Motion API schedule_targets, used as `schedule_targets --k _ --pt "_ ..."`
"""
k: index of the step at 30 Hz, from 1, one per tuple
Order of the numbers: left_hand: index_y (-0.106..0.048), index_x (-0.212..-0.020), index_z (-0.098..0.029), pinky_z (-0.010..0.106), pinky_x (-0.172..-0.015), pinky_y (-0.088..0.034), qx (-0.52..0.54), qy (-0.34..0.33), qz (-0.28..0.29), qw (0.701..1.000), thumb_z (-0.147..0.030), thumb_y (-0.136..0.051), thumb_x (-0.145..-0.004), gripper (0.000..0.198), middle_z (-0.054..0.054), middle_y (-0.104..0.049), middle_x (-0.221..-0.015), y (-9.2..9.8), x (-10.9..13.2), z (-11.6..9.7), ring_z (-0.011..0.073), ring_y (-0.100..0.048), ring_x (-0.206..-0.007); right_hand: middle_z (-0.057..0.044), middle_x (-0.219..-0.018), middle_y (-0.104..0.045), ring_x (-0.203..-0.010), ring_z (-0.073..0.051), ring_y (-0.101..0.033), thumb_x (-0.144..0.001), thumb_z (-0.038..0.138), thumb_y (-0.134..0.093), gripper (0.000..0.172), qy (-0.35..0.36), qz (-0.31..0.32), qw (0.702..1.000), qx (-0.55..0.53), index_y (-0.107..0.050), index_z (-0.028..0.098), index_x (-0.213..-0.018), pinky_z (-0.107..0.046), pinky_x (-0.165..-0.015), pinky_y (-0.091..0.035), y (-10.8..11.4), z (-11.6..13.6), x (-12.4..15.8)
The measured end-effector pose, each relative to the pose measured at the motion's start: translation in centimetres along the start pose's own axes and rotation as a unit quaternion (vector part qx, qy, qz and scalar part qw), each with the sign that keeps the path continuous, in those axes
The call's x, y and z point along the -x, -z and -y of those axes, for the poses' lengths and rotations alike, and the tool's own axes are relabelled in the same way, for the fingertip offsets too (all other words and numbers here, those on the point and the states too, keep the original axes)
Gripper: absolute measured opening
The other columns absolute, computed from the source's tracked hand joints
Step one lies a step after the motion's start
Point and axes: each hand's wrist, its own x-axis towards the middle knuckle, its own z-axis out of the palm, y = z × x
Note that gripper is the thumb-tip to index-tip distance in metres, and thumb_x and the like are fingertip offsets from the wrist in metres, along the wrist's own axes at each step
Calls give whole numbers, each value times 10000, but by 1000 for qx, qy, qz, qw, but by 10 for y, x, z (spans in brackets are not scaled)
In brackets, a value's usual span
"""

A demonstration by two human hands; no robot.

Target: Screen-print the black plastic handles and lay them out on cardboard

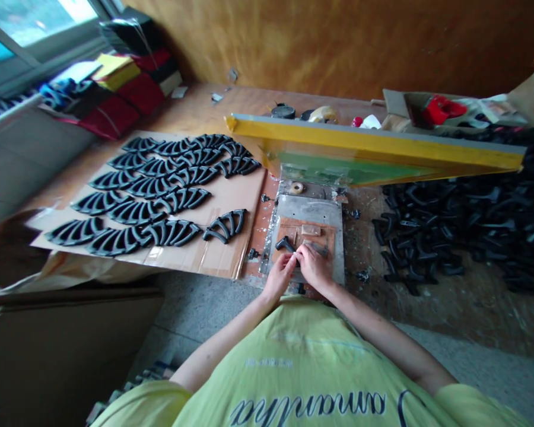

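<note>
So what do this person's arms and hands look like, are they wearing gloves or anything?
No gloves: the left hand and right hand are bare, as are both forearms. No watch, ring or bracelet shows. The person wears a yellow-green T-shirt with short sleeves and dark cursive lettering across the chest.

Cardboard sheet (191, 256) left of plate (311, 207), parts pile (471, 219) right, frame (374, 145) behind

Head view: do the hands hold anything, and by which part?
Cannot tell: left hand and right hand meet at the fingertips beside the black curved plastic piece.
</note>
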Motion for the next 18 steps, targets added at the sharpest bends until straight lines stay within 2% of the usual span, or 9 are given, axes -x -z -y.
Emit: schedule_targets --k 3,6,9,11,13,15,18 --pt "-593 -1188 -225 277 -702 -500 -150 -70 -34 986 -494 -521 -905 398 23 -641 -834 6 -8 1 167 -624 -783 -71 -894 -679 -838 -201 -641 -962 182 -412 168 4 -3 999 -53 -576 202 -924 -310 -756 -478 -1 -1 4" --pt "-640 -1150 -244 277 -720 -468 -299 -130 -43 944 -386 -576 -884 308 9 -619 -766 8 -12 -3 166 -598 -753 -52 -881 -708 -785 -189 -666 -960 216 -410 202 -1 28 992 -122 -606 206 -1008 -308 -730 -501 5 -7 5" --pt "-684 -1049 -239 277 -739 -460 -357 -146 -43 922 -306 -619 -844 225 18 -641 -784 9 -13 -9 170 -604 -765 -31 -852 -719 -731 -182 -674 -952 294 -441 215 -10 47 986 -161 -630 216 -1021 -303 -690 -518 20 -28 -3" --pt "-687 -1013 -230 274 -729 -462 -349 -143 -72 923 -282 -614 -831 203 18 -647 -781 14 -12 -12 167 -607 -748 -45 -885 -726 -765 -199 -679 -941 359 -467 239 -22 8 991 -134 -644 216 -1019 -321 -713 -522 38 -54 -13" --pt "-674 -1027 -228 271 -724 -466 -325 -141 -128 926 -287 -594 -836 215 15 -653 -783 32 -13 -14 163 -612 -734 -83 -953 -729 -838 -227 -676 -930 374 -472 268 -49 -54 996 -58 -657 206 -1028 -350 -770 -515 60 -90 -24" --pt "-658 -1048 -230 269 -718 -471 -310 -124 -200 921 -318 -574 -849 233 10 -655 -777 63 -15 -12 162 -619 -729 -129 -1009 -716 -925 -254 -657 -918 330 -461 290 -92 -91 990 50 -669 180 -1052 -373 -837 -494 83 -132 -32" --pt "-634 -1081 -232 259 -702 -487 -309 -25 -303 901 -351 -539 -873 258 0 -669 -776 122 -22 -2 154 -647 -713 -186 -1108 -663 -1069 -299 -599 -913 296 -435 358 -175 -76 962 195 -672 146 -1135 -402 -897 -460 111 -190 -33"
